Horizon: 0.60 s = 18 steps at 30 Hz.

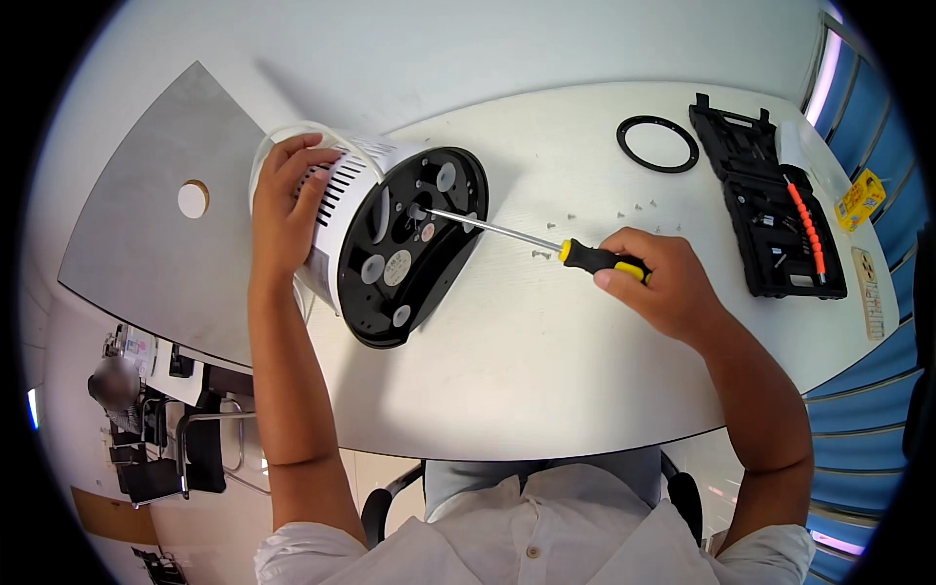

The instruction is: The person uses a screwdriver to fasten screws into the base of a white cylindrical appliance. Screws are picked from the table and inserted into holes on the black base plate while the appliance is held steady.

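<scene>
A white appliance with a slotted side [329, 255] lies tipped over on the table, its round black base [426, 292] facing right. My left hand [287, 200] rests on the slotted white side with the fingers spread, steadying contact from above. In my right hand [663, 283] is a screwdriver [526, 239] with a black and yellow handle and a long metal shaft. The shaft points left, and its tip meets the base near a recess in the upper middle; whether it sits in a screw cannot be made out. A white cord [327, 130] loops over the appliance.
Several small screws [571, 216] lie scattered on the white table [575, 390]. Behind them is a black ring [624, 148]. At the right stand an open black tool case [739, 229] with an orange flexible shaft [805, 229], a yellow box [861, 200] and a beige strip [867, 292].
</scene>
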### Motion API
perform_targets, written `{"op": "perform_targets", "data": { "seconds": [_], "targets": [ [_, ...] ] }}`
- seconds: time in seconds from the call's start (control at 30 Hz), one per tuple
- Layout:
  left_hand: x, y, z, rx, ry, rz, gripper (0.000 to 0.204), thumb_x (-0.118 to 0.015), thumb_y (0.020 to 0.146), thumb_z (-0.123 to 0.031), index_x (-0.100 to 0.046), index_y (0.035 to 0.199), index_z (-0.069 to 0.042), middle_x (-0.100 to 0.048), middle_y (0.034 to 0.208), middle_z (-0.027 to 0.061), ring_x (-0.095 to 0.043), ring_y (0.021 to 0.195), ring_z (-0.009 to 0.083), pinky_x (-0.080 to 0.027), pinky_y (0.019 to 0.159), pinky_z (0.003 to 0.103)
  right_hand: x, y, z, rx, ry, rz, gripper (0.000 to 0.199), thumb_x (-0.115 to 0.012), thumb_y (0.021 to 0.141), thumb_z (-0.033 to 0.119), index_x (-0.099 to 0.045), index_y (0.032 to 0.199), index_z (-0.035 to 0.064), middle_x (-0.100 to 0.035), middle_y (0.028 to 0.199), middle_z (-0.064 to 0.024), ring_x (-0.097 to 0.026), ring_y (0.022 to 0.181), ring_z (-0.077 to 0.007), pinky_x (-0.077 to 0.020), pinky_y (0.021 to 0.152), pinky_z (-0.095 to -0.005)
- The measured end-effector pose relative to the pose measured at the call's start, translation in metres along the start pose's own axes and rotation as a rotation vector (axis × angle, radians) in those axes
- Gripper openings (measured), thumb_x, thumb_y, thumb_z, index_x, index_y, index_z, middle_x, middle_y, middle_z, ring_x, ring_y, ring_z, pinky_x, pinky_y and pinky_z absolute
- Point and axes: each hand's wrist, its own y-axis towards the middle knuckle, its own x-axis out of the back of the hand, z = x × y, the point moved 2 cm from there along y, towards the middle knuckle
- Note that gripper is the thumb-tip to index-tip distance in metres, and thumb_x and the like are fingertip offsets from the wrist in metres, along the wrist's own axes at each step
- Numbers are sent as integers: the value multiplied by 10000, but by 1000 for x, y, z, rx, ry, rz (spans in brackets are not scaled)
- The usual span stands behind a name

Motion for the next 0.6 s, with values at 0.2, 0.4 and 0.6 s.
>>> {"op": "perform_targets", "data": {
  "seconds": [0.2, 0.4, 0.6],
  "targets": [
    [-3, 2, 3, -13, -76, 121, 353, -457, 839, -110, -674, 1099, -13, -606, 1231, 166, -568, 1145, 296, -414, 1002, 337, -18, -8, 14, 56, -40, -45, 262, -697, 850, 252, -645, 987, 35, -614, 702, -93, -565, 577, -221, -444, 580, -326],
    [-5, 3, 1, 12, -102, 87, 357, -441, 821, -89, -669, 1081, -1, -619, 1217, 161, -577, 1115, 297, -420, 992, 331, -25, -7, 12, 44, -95, -64, 239, -701, 841, 221, -633, 977, 37, -607, 711, -99, -572, 591, -213, -442, 571, -319],
    [-4, 3, 2, -45, -107, 70, 339, -461, 814, -81, -681, 1062, -7, -645, 1163, 159, -606, 1038, 294, -452, 932, 322, -30, -8, 9, 49, -75, -75, 219, -693, 851, 209, -622, 966, 37, -584, 696, -84, -537, 578, -180, -425, 559, -305]
  ]
}}
